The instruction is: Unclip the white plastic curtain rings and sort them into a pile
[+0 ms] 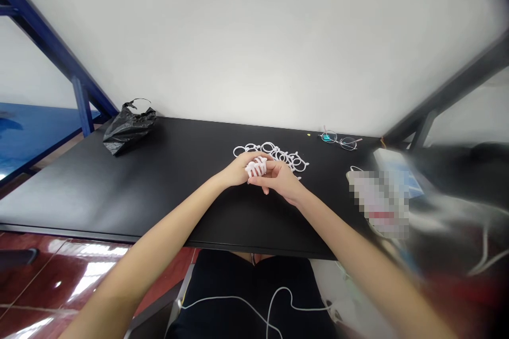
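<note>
A stack of white plastic rings (pixel 256 167) with small tabs sits at my left hand (pixel 238 168), seemingly looped around its fingers. My right hand (pixel 283 178) comes in from the other side, its thumb and fingers closed on the near edge of the stack. Just beyond both hands, a loose pile of similar white rings (pixel 299 163) lies overlapping on the black table (pixel 191 143). Parts of the fingers and the pile are covered by my hands.
At the table's back left lies a crumpled black plastic bag (pixel 129 128). A pair of glasses (pixel 339 140) rests at the back right. Blurred white items and a box (pixel 397 172) crowd the right end. A white cable (pixel 222 297) runs across my lap.
</note>
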`<move>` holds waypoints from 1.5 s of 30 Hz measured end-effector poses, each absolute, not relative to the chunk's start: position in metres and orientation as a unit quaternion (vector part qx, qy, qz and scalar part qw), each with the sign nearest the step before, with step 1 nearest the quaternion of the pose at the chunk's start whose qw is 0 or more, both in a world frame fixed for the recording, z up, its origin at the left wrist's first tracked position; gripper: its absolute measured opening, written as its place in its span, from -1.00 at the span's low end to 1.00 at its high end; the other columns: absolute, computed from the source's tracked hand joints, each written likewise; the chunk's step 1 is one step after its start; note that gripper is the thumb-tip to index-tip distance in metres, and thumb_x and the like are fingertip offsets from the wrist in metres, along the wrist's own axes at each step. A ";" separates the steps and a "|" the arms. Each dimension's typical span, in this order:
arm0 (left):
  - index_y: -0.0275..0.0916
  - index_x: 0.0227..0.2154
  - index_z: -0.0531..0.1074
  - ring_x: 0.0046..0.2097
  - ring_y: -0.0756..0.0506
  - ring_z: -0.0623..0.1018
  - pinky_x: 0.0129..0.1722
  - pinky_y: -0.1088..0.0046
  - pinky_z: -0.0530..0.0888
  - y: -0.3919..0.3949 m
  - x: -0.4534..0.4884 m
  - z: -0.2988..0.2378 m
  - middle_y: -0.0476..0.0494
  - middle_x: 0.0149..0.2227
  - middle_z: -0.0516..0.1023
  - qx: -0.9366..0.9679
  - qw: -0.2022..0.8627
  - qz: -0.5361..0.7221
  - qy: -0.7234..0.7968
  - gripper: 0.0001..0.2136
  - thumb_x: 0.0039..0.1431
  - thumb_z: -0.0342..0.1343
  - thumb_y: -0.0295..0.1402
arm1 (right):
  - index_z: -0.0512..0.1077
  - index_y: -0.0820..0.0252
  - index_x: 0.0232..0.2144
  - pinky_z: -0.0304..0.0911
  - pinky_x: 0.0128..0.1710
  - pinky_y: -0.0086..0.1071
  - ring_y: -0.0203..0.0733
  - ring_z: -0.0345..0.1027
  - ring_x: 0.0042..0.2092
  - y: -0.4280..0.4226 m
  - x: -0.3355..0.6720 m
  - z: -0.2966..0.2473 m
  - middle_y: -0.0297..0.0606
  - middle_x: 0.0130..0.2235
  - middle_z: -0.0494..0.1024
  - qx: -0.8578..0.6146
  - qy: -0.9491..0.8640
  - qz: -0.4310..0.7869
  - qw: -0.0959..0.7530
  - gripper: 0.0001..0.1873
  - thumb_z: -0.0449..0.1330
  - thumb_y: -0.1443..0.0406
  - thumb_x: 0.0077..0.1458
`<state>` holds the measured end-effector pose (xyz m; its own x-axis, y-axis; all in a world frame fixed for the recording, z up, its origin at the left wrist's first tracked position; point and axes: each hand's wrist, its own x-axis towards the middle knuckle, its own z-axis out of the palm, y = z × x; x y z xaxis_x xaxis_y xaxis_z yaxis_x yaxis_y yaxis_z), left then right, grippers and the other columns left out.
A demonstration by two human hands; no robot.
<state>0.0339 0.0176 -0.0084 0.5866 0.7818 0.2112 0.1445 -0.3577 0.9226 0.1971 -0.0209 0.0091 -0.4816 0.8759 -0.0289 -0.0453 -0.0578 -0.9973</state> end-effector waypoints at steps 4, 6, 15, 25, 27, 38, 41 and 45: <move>-0.31 -0.05 0.46 -0.32 -0.03 0.52 -0.34 0.50 0.43 0.016 0.029 -0.006 -0.12 -0.26 0.58 0.800 0.392 0.331 0.310 -0.58 -0.05 0.09 -0.54 | 0.54 0.25 -0.50 0.20 -0.60 -0.48 -0.48 0.17 -0.67 -0.020 0.199 0.007 -0.40 -0.55 0.49 -0.364 -0.591 0.627 0.354 -0.73 0.43 0.15 -0.12; -0.30 -0.04 0.45 -0.38 0.00 0.51 -0.37 0.52 0.41 0.014 0.028 -0.003 -0.09 -0.32 0.58 0.815 0.362 0.325 0.314 -0.59 -0.01 0.05 -0.54 | 0.52 0.26 -0.53 0.24 -0.56 -0.48 -0.47 0.21 -0.66 -0.020 0.200 0.007 -0.39 -0.58 0.48 -0.365 -0.595 0.627 0.346 -0.70 0.39 0.11 -0.05; -0.30 -0.17 0.50 -0.31 -0.08 0.55 -0.31 0.46 0.42 0.013 0.026 0.002 -0.17 -0.29 0.61 0.874 0.181 0.317 0.320 -0.75 0.08 0.10 -0.39 | 0.54 0.27 -0.23 0.35 -0.48 -0.50 -0.15 0.59 -0.31 -0.021 0.198 0.006 -0.09 -0.23 0.65 -0.324 -0.590 0.669 0.314 -0.60 0.28 0.04 0.08; -0.23 0.12 0.41 -0.44 0.00 0.50 -0.42 0.54 0.35 0.006 0.029 0.003 -0.13 -0.27 0.64 0.895 0.173 0.232 0.341 -0.54 0.12 0.02 -0.47 | 0.58 0.32 -0.24 0.45 -0.34 -0.41 -0.07 0.60 -0.20 -0.019 0.207 0.013 0.03 -0.11 0.63 -0.300 -0.570 0.729 0.234 -0.58 0.25 0.04 0.13; -0.23 0.12 0.41 -0.46 0.01 0.48 -0.43 0.55 0.34 0.004 0.029 0.001 -0.12 -0.29 0.64 0.898 0.162 0.232 0.336 -0.53 0.12 0.03 -0.48 | 0.58 0.33 -0.22 0.45 -0.34 -0.41 -0.07 0.60 -0.20 -0.017 0.209 0.014 0.04 -0.10 0.62 -0.290 -0.560 0.745 0.217 -0.56 0.25 0.03 0.12; -0.34 -0.17 0.58 -0.43 -0.01 0.50 -0.43 0.54 0.39 0.019 0.024 0.001 -0.13 -0.39 0.61 0.813 0.343 0.369 0.293 -0.71 0.08 0.15 -0.32 | 0.56 0.29 -0.37 0.49 -0.25 -0.25 -0.17 0.56 -0.36 -0.029 0.193 0.010 -0.17 -0.39 0.62 -0.303 -0.596 0.652 0.356 -0.52 0.26 -0.06 0.06; -0.38 -0.27 0.58 -0.48 0.02 0.46 -0.51 0.55 0.35 0.020 0.026 0.001 -0.11 -0.45 0.56 0.755 0.419 0.394 0.313 -0.71 0.09 0.19 -0.21 | 0.56 0.28 -0.40 0.48 -0.23 -0.23 -0.17 0.55 -0.37 -0.035 0.189 0.006 -0.17 -0.39 0.62 -0.298 -0.618 0.617 0.385 -0.55 0.26 -0.04 0.07; -0.36 -0.39 0.55 -0.51 0.06 0.39 -0.55 0.58 0.30 0.017 0.027 0.005 -0.05 -0.51 0.50 0.708 0.448 0.412 0.357 -0.70 0.06 0.23 -0.16 | 0.54 0.25 -0.43 0.44 -0.22 -0.23 -0.20 0.51 -0.39 -0.041 0.186 0.002 -0.22 -0.45 0.58 -0.277 -0.629 0.596 0.416 -0.58 0.20 -0.01 0.14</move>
